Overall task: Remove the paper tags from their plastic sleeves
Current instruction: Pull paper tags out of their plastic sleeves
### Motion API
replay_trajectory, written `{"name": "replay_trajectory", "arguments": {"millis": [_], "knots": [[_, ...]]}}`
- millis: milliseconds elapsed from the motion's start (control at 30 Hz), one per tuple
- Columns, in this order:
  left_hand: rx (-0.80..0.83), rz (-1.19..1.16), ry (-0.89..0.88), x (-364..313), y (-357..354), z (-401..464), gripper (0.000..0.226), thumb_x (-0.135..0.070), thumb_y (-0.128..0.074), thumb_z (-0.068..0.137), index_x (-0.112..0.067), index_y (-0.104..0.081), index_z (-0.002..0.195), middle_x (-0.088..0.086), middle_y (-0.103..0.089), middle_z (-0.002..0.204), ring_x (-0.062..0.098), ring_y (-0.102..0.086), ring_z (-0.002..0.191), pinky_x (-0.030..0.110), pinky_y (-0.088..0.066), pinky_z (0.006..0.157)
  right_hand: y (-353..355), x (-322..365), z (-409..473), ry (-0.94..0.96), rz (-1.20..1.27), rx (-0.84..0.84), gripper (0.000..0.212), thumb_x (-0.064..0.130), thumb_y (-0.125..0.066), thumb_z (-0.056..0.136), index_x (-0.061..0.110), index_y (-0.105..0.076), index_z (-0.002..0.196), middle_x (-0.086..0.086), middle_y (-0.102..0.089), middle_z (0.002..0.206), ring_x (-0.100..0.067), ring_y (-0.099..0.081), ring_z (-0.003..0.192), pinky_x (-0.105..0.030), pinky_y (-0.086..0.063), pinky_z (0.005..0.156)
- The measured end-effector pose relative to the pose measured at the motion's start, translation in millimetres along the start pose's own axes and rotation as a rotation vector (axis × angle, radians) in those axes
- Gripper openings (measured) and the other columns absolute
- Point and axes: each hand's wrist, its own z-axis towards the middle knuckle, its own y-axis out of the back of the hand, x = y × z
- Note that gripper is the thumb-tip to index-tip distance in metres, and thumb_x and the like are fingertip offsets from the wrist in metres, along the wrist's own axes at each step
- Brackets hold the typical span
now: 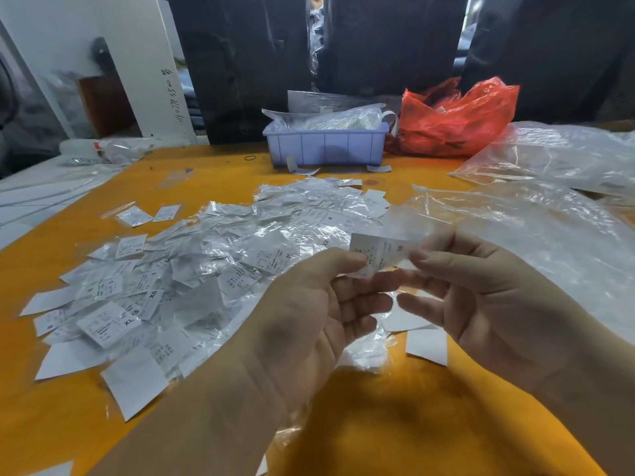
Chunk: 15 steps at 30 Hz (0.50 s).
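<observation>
One tag (379, 254) between both hands (395, 297)

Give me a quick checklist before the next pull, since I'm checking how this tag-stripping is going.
1. Tag held: ok. The left hand and right hand both pinch the paper tag.
2. Held above the orange table: ok.
3. Tag free of its plastic sleeve: cannot tell; blurred film shows at its upper right.
4. More work waiting: ok. The pile of sleeved tags lies to the left.
5. Place for empty sleeves: cannot tell. A purple bin and red bag stand at the back.
</observation>
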Motion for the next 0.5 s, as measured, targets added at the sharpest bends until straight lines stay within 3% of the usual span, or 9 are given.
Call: {"name": "replay_trajectory", "arguments": {"millis": [167,300,400,500], "knots": [[-0.005,0.159,-0.003,2.1,1.3,1.3,0.02,-0.017,-0.052,0.09,-0.006,-0.066,0.098,0.006,-0.068,0.077,0.015,-0.061,0.064,0.024,-0.044,0.057,-2.7,-0.5,-1.5,0.144,-0.121,-0.022,0.011,0.02,-0.075,0.059,0.012,-0.068,0.064,-0.016,-0.067,0.074,-0.023,-0.066,0.068,-0.025,-0.055,0.056],[-0.031,0.479,-0.148,3.6,3.7,1.6,0.008,-0.027,-0.076,0.073,-0.024,-0.07,0.078,-0.005,-0.065,0.074,0.003,-0.057,0.064,0.021,-0.042,0.058,-4.7,-2.6,-4.6,0.231,-0.296,-0.025,0.022,0.028,-0.077,0.056,0.011,-0.07,0.069,-0.015,-0.067,0.068,-0.024,-0.065,0.061,-0.027,-0.054,0.056],[0.005,0.471,-0.211,3.3,4.0,-1.0,0.007,-0.022,-0.075,0.081,-0.017,-0.072,0.086,-0.002,-0.065,0.074,0.003,-0.057,0.06,0.013,-0.042,0.052,-6.3,-3.3,-4.7,0.23,-0.309,-0.009,0.022,0.02,-0.088,0.058,0.014,-0.071,0.071,-0.014,-0.067,0.067,-0.023,-0.064,0.059,-0.027,-0.053,0.055],[-0.039,0.486,-0.21,2.7,5.9,-0.9,0.004,-0.023,-0.073,0.082,-0.019,-0.071,0.082,-0.001,-0.065,0.076,0.007,-0.056,0.062,0.02,-0.043,0.055,-4.7,-1.7,-4.4,0.22,-0.284,-0.038,0.021,0.027,-0.087,0.06,0.018,-0.072,0.072,-0.009,-0.068,0.067,-0.02,-0.065,0.059,-0.028,-0.054,0.055]]}}
